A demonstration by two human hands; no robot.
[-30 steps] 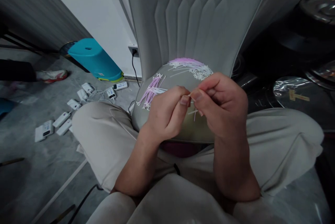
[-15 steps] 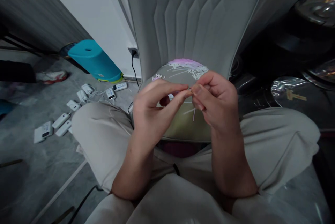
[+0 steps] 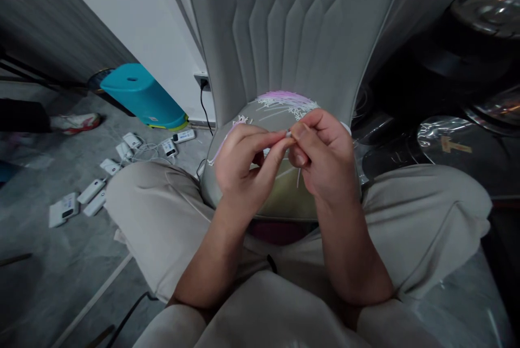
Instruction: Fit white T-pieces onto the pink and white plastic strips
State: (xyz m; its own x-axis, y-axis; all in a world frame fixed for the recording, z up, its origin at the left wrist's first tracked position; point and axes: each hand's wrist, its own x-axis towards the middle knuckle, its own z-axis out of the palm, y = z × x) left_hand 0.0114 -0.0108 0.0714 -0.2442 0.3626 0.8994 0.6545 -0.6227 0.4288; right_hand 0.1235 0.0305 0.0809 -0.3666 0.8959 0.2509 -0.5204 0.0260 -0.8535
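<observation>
My left hand [image 3: 254,161] and my right hand [image 3: 325,155] meet over the seat of a grey chair [image 3: 260,208]. Thumb and forefinger of each are pinched together, tip to tip. Between them shows a small whitish bit [image 3: 288,134], too little of it to name. Behind the hands lies a heap of thin pink and white sticks [image 3: 288,100] on the seat. A smaller bunch of pale pink and white sticks [image 3: 240,120] is left of my left hand. A loose thin stick [image 3: 298,178] lies below my fingers.
Several white power banks [image 3: 91,191] with cables are on the floor to the left. A turquoise bin-like container [image 3: 144,96] stands by the wall near a socket with a black plug [image 3: 203,83]. Another person's shoe [image 3: 77,122] is at far left. Shiny dark items [image 3: 447,136] stand at right.
The view has shifted slightly. My fingertips stay pinched together, and the whitish bit shows more between them now. The pale bunch left of my left hand is more exposed.
</observation>
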